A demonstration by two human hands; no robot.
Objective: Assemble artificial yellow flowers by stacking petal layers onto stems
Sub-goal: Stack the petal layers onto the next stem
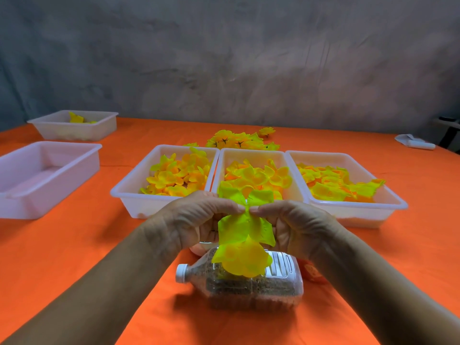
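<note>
Centrally, above the tabletop's near edge, the left hand and right hand pinch a yellow-green petal layer at its middle, probably to thread it onto a stem, which is hidden. Three petal trays sit just beyond, presumably for reach; a capped plastic bottle lies beneath.

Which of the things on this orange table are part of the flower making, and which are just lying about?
In use:
- yellow fabric petal layers, pinched by left hand and right hand
- three white plastic trays of yellow petals
- finished yellow flowers

Lying about:
- empty white tray
- clear plastic bottle
- white cloth
</note>
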